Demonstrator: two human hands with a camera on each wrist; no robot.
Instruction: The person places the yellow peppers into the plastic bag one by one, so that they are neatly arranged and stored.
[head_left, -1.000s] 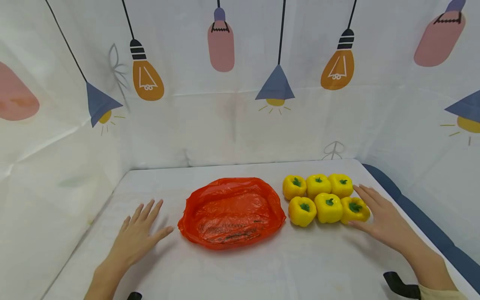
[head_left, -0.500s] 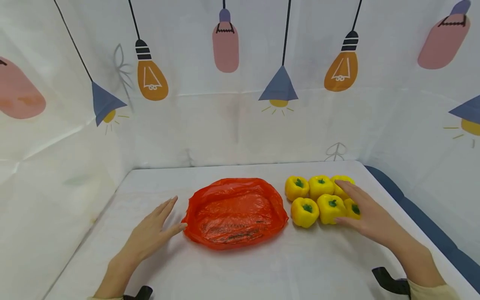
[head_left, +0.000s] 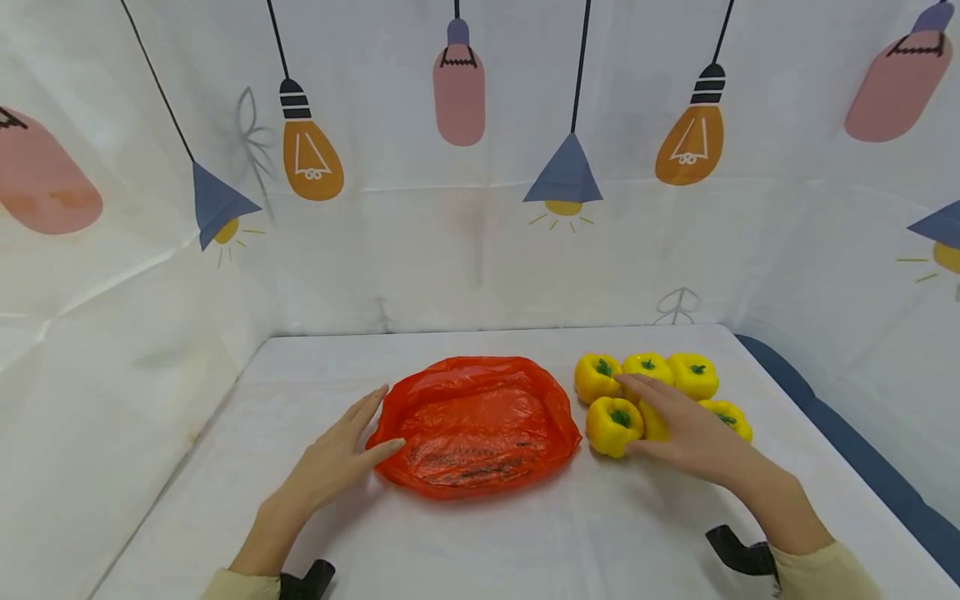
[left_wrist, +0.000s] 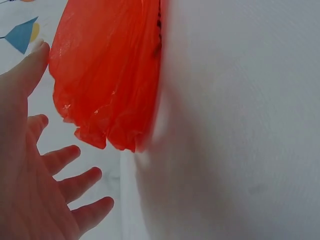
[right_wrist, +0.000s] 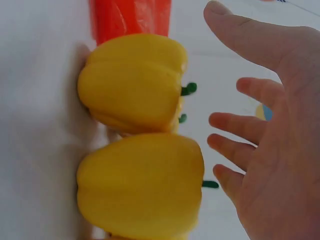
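Observation:
A red plastic bag (head_left: pixel 480 421) lies spread in a rough oval on the white table, its rim raised and dark print on its surface. Beside its left rim is my left hand (head_left: pixel 326 467), fingers spread and holding nothing; thumb and fingertips overlap the rim in the head view. Several yellow bell peppers (head_left: pixel 611 427) with green stems stand in two rows right of the bag. My right hand (head_left: pixel 693 429) hovers over the front row with fingers extended and nothing held, partly hiding the middle peppers. In the right wrist view, a gap separates it from the nearest pepper (right_wrist: pixel 140 185).
The white table (head_left: pixel 525 542) ends at a white curtain (head_left: pixel 420 250) printed with lamps and bulbs. Something dark blue and padded (head_left: pixel 847 442) runs along the table's right side. Black straps (head_left: pixel 742 554) sit at both wrists.
My right hand has moved left across the peppers, from the row's right end to over its middle. My left hand has moved right, up to the bag's rim. Bag and peppers stay put.

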